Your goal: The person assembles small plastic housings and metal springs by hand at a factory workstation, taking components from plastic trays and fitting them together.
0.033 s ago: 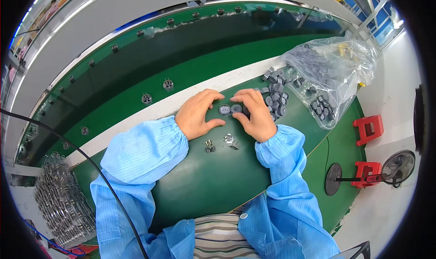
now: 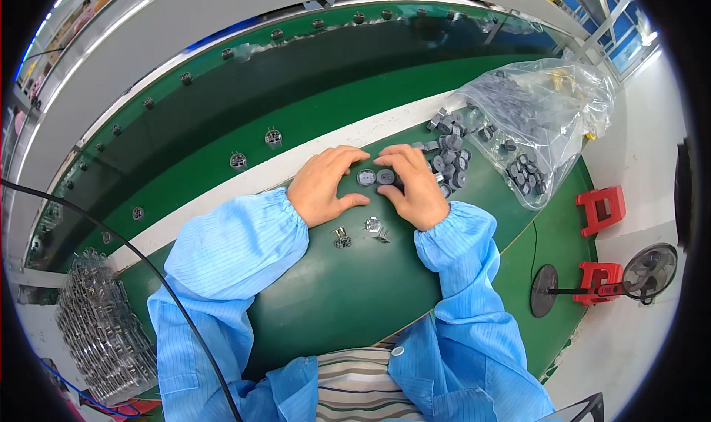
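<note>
My left hand (image 2: 324, 187) rests on the green table, thumb and fingers apart and curved, with nothing between them. Facing it, my right hand (image 2: 416, 188) is open too, its fingers and thumb arched around the right end of a short row of dark grey plastic caps. Two caps show plainly between the hands: an oval-slotted cap (image 2: 385, 177) and, left of it, another cap (image 2: 366, 178). The right palm partly hides what lies beyond them. Nearer me on the table are a small metal-pinned part (image 2: 341, 238) and a silvery part (image 2: 372, 226) with pins beside it.
A heap of grey caps (image 2: 450, 149) lies right of my right hand, by a clear plastic bag (image 2: 544, 118) holding more. Beyond a white ledge (image 2: 255, 172), small assemblies (image 2: 238, 161) sit on a green belt. Stacked clear trays (image 2: 104, 329) stand left. A black cable (image 2: 178, 303) crosses my left sleeve.
Both hands have drawn very slightly closer together around the caps. The caps and the metal parts look unmoved.
</note>
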Action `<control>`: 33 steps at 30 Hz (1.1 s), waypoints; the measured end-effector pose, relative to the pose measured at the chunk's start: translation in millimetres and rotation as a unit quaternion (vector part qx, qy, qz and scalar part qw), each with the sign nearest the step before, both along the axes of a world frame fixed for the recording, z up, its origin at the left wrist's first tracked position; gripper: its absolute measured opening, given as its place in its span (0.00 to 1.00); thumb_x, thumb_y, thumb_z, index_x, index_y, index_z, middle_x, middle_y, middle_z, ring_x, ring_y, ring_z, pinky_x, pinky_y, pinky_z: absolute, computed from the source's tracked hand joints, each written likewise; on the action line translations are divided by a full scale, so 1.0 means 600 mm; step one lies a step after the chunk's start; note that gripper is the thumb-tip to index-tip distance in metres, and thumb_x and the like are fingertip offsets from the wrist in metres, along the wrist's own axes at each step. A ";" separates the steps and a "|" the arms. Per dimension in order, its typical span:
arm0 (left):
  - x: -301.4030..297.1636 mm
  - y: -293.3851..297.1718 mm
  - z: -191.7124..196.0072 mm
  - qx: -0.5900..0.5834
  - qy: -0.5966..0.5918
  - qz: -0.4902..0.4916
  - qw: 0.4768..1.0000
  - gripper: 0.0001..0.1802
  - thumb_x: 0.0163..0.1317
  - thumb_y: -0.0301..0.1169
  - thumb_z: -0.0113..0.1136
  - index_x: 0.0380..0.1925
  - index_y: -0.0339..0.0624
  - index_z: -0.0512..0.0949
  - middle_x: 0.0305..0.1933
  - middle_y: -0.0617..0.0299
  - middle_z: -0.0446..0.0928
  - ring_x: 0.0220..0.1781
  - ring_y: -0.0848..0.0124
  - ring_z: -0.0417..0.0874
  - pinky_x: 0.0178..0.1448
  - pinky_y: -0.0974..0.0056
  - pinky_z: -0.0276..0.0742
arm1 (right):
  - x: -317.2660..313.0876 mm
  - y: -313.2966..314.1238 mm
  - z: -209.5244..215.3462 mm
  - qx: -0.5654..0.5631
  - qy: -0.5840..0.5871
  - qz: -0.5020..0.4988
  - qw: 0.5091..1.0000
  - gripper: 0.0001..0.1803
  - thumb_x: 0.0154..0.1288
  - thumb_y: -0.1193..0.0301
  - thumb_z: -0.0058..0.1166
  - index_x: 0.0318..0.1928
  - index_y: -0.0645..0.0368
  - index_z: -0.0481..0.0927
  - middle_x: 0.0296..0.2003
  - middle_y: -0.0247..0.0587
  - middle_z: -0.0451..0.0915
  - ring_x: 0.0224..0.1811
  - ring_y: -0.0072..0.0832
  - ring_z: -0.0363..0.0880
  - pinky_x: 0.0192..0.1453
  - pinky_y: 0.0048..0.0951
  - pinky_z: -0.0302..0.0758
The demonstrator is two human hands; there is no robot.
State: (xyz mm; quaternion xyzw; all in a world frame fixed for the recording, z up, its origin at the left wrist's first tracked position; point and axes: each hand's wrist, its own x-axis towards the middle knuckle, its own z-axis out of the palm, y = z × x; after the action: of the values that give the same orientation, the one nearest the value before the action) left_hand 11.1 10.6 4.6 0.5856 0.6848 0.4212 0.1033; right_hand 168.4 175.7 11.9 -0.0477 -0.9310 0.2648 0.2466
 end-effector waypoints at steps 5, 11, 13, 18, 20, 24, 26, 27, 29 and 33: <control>-0.016 0.005 -0.030 -0.001 -0.006 -0.004 1.000 0.26 0.58 0.30 0.78 0.56 0.43 0.79 0.45 0.59 0.83 0.48 0.63 0.83 0.51 0.58 0.80 | -0.011 -0.017 -0.008 -0.065 -0.018 0.052 0.996 0.27 0.49 0.85 0.72 0.52 0.59 0.80 0.52 0.45 0.77 0.56 0.45 0.77 0.56 0.40 0.78; -0.031 0.001 -0.017 -0.057 -0.201 -0.026 0.978 0.25 0.61 0.28 0.76 0.58 0.43 0.79 0.47 0.64 0.86 0.49 0.75 0.82 0.52 0.63 0.78 | -0.009 -0.014 -0.015 -0.041 0.068 0.027 0.996 0.18 0.55 0.83 0.72 0.47 0.61 0.83 0.44 0.44 0.81 0.39 0.37 0.84 0.40 0.32 0.81; -0.031 -0.004 -0.017 -0.065 -0.195 -0.018 0.978 0.26 0.60 0.28 0.77 0.58 0.42 0.79 0.47 0.64 0.86 0.49 0.73 0.83 0.53 0.63 0.78 | -0.009 -0.022 -0.016 -0.054 0.075 0.013 0.996 0.15 0.58 0.82 0.71 0.46 0.61 0.83 0.40 0.43 0.83 0.34 0.34 0.83 0.37 0.31 0.80; -0.020 -0.003 -0.018 0.023 0.095 -0.044 0.994 0.24 0.56 0.27 0.76 0.53 0.45 0.79 0.45 0.61 0.81 0.51 0.59 0.81 0.52 0.57 0.78 | -0.007 -0.033 -0.026 -0.110 0.029 -0.061 0.992 0.07 0.64 0.77 0.69 0.42 0.62 0.86 0.28 0.41 0.84 0.24 0.28 0.81 0.31 0.29 0.78; -0.016 -0.004 -0.023 0.008 0.081 -0.041 0.996 0.23 0.55 0.28 0.76 0.52 0.45 0.79 0.44 0.59 0.78 0.51 0.56 0.78 0.53 0.56 0.77 | -0.009 -0.035 -0.021 0.019 0.014 -0.071 0.997 0.07 0.64 0.74 0.71 0.40 0.62 0.87 0.27 0.40 0.85 0.24 0.23 0.81 0.30 0.27 0.77; -0.010 -0.001 -0.018 -0.012 0.076 -0.026 0.997 0.24 0.54 0.33 0.78 0.51 0.46 0.80 0.43 0.59 0.78 0.50 0.56 0.77 0.56 0.54 0.74 | 0.014 -0.001 0.000 -0.160 -0.035 -0.075 0.984 0.08 0.62 0.73 0.73 0.39 0.62 0.88 0.29 0.39 0.85 0.25 0.20 0.80 0.29 0.28 0.74; -0.009 -0.008 -0.017 -0.004 0.071 -0.014 0.997 0.24 0.53 0.34 0.78 0.51 0.46 0.81 0.43 0.59 0.77 0.50 0.56 0.77 0.56 0.54 0.74 | 0.022 0.014 0.023 -0.196 -0.175 0.114 0.958 0.09 0.61 0.70 0.73 0.36 0.61 0.86 0.29 0.43 0.83 0.28 0.28 0.82 0.33 0.36 0.77; -0.010 -0.005 -0.019 -0.001 0.078 -0.024 0.997 0.25 0.52 0.33 0.79 0.51 0.45 0.82 0.44 0.58 0.78 0.50 0.56 0.77 0.55 0.54 0.74 | 0.024 0.015 0.016 -0.192 -0.194 0.162 0.948 0.09 0.60 0.69 0.73 0.36 0.59 0.87 0.31 0.41 0.82 0.28 0.30 0.80 0.33 0.34 0.76; -0.012 0.001 -0.026 0.002 0.085 -0.038 0.996 0.26 0.51 0.32 0.79 0.51 0.44 0.83 0.44 0.57 0.78 0.49 0.56 0.77 0.54 0.54 0.74 | 0.024 0.012 -0.001 -0.145 -0.159 0.182 0.959 0.09 0.60 0.69 0.73 0.36 0.59 0.87 0.32 0.40 0.82 0.28 0.31 0.80 0.34 0.34 0.77; -0.020 -0.003 -0.034 -0.015 0.073 -0.041 0.996 0.23 0.52 0.34 0.79 0.48 0.45 0.83 0.44 0.59 0.78 0.49 0.57 0.78 0.55 0.54 0.73 | 0.019 -0.009 0.013 -0.138 -0.160 0.123 0.970 0.07 0.60 0.70 0.71 0.35 0.57 0.86 0.32 0.39 0.82 0.31 0.35 0.82 0.36 0.37 0.79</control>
State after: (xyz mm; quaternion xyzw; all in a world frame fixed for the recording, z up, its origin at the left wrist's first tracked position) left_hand -0.7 8.8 -15.8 0.6405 0.6722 0.3629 0.0789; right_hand 179.6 170.6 19.7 -0.0077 -0.9117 0.4076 0.0507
